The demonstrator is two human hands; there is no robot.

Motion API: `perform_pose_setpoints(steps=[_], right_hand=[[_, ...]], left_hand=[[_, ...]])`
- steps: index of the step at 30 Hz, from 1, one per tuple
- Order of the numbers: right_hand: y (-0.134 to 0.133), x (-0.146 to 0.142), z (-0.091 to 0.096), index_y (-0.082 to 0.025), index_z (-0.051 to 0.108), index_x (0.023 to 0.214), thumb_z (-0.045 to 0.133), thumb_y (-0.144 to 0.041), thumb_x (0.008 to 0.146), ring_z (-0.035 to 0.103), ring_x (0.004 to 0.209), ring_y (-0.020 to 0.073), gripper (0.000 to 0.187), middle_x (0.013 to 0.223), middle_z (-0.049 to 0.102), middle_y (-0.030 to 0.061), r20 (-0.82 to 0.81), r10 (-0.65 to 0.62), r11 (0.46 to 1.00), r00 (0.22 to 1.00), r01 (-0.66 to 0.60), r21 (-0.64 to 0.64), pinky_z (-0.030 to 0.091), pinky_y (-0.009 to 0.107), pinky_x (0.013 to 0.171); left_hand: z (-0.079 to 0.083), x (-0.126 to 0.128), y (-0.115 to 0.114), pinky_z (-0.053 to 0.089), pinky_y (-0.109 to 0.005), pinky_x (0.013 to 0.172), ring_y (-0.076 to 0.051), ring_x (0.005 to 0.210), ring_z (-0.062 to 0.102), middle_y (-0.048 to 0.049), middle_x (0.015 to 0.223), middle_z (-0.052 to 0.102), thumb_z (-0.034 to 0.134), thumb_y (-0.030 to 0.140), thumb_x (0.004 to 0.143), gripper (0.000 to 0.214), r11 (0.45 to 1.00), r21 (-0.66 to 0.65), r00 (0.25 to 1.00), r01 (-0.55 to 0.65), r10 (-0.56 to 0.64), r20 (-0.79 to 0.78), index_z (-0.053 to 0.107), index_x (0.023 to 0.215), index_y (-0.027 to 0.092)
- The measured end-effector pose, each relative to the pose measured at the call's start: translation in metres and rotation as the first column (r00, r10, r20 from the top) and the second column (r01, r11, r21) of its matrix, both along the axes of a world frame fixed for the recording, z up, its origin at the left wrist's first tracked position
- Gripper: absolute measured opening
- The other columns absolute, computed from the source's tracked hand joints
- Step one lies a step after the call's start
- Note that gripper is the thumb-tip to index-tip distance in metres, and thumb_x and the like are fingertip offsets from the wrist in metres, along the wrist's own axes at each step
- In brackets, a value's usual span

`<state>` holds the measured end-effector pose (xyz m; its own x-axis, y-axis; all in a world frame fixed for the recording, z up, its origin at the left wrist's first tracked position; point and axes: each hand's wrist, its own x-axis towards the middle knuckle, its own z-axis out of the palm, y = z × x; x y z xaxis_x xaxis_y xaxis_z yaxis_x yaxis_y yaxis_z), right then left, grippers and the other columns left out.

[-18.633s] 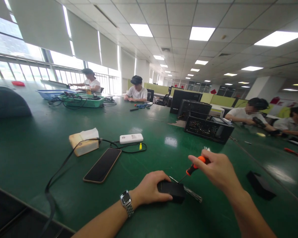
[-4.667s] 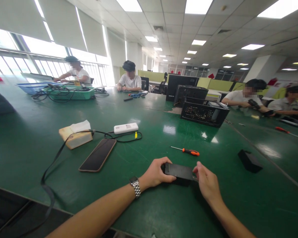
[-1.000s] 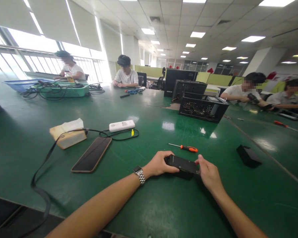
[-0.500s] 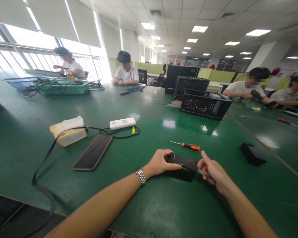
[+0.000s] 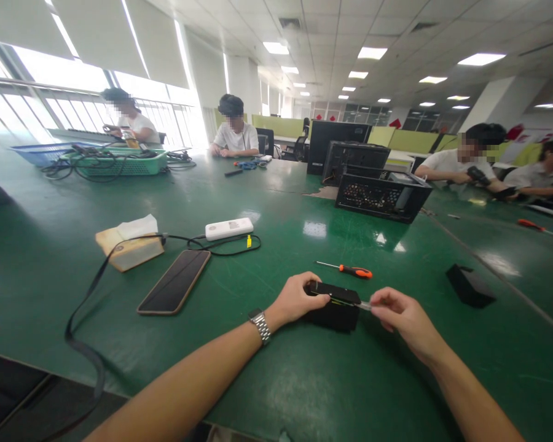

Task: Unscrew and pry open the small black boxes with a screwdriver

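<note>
My left hand (image 5: 299,299) is closed around the left end of a small black box (image 5: 334,316), thumb on its near top edge. A narrow slit with a yellow-green line runs along that edge. In my right hand (image 5: 402,318), thumb and fingers pinch a thin, pale strip-like tool (image 5: 364,306). Its tip meets the box's right end by the slit; whether it goes inside I cannot tell. Behind the box lies a screwdriver (image 5: 357,272) with an orange and black handle, its shaft pointing left.
To the left are a phone (image 5: 175,282), a tissue pack (image 5: 136,247) and a white power strip (image 5: 229,228) with a black cable. A black block-like part (image 5: 470,287) lies right. Farther back stand computer cases (image 5: 382,193) and a green basket (image 5: 120,162) of cables. Several people sit around.
The box has tipped a little, showing more of its slit. My right hand has changed its grip on the pale tool and turned, with the thumb now lower. My left thumb has slid slightly left.
</note>
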<state>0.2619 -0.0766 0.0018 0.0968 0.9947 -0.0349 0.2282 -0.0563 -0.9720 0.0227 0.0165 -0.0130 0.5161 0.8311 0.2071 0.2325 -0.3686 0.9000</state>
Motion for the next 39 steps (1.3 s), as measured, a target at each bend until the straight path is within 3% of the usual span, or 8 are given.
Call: perform_pose_setpoints(steps=[4,10,16,23,26,31,39], right_hand=[[0.003,0.0,0.0,-0.016,0.063,0.084,0.064,-0.051,0.077,0.042,0.047,0.0108,0.035,0.052,0.049,-0.0044,0.059,-0.066,0.998,0.996,0.067,-0.012,0.033,0.024,0.046],[0.001,-0.007,-0.009,-0.017,0.065,0.089,0.053,-0.053,0.083,0.048,0.054,0.013,0.039,0.061,0.054,-0.0013,0.195,-0.087,0.996,0.977,0.088,0.004,0.035,0.023,0.048],[-0.003,-0.021,-0.016,-0.019,0.059,0.071,0.039,-0.049,0.089,0.048,0.056,0.0148,0.04,0.055,0.047,-0.003,0.503,-0.252,0.967,0.827,0.201,0.155,0.036,0.025,0.056],[-0.001,-0.022,-0.018,-0.021,0.035,0.054,0.039,-0.049,0.087,0.041,0.051,0.0126,0.043,0.051,0.037,-0.0045,0.565,-0.27,0.963,0.779,0.219,0.158,0.029,0.024,0.052],[-0.004,-0.024,-0.013,-0.021,0.035,0.054,0.043,-0.051,0.087,0.039,0.051,0.0122,0.045,0.05,0.036,-0.0047,0.581,-0.329,0.944,0.744,0.276,0.18,0.028,0.024,0.052],[-0.01,-0.027,-0.004,-0.021,0.038,0.053,0.04,-0.056,0.087,0.04,0.051,0.0129,0.049,0.049,0.039,-0.0037,0.657,-0.431,0.891,0.618,0.408,0.201,0.027,0.024,0.052],[-0.011,-0.036,-0.012,-0.022,0.043,0.057,0.027,-0.059,0.091,0.047,0.057,0.0173,0.052,0.057,0.052,0.0009,0.69,-0.321,0.923,0.649,0.379,0.073,0.028,0.026,0.054]], left_hand=[[0.001,-0.001,0.0,0.036,-0.021,0.057,-0.013,0.065,0.048,0.0015,0.072,0.054,0.068,0.031,0.069,0.026,1.0,-0.013,0.999,0.024,-0.024,-0.028,0.062,0.087,0.013],[0.004,-0.007,-0.013,0.036,-0.019,0.054,-0.011,0.062,0.046,0.0024,0.073,0.053,0.07,0.027,0.063,0.033,0.993,0.079,0.993,0.086,-0.079,-0.084,0.06,0.092,0.015],[0.007,-0.008,-0.022,0.038,-0.021,0.059,-0.014,0.064,0.05,0.0012,0.075,0.059,0.071,0.027,0.06,0.033,0.961,0.274,0.982,0.041,0.011,-0.188,0.061,0.09,0.018],[0.005,-0.007,-0.021,0.034,-0.019,0.053,-0.011,0.059,0.045,0.0032,0.07,0.054,0.072,0.026,0.059,0.032,0.978,0.206,0.988,0.035,-0.004,-0.154,0.06,0.088,0.017],[0.006,-0.008,-0.021,0.034,-0.019,0.053,-0.011,0.059,0.045,0.0031,0.071,0.054,0.072,0.026,0.059,0.033,0.982,0.182,0.989,0.043,-0.017,-0.144,0.06,0.088,0.016],[0.007,-0.008,-0.022,0.034,-0.019,0.052,-0.011,0.059,0.045,0.0028,0.071,0.055,0.072,0.026,0.06,0.033,0.983,0.182,0.988,0.027,0.002,-0.157,0.06,0.089,0.016],[0.005,-0.006,-0.023,0.034,-0.019,0.052,-0.011,0.059,0.045,0.0032,0.071,0.054,0.073,0.028,0.059,0.034,0.983,0.185,0.987,0.016,0.014,-0.158,0.059,0.088,0.017]])
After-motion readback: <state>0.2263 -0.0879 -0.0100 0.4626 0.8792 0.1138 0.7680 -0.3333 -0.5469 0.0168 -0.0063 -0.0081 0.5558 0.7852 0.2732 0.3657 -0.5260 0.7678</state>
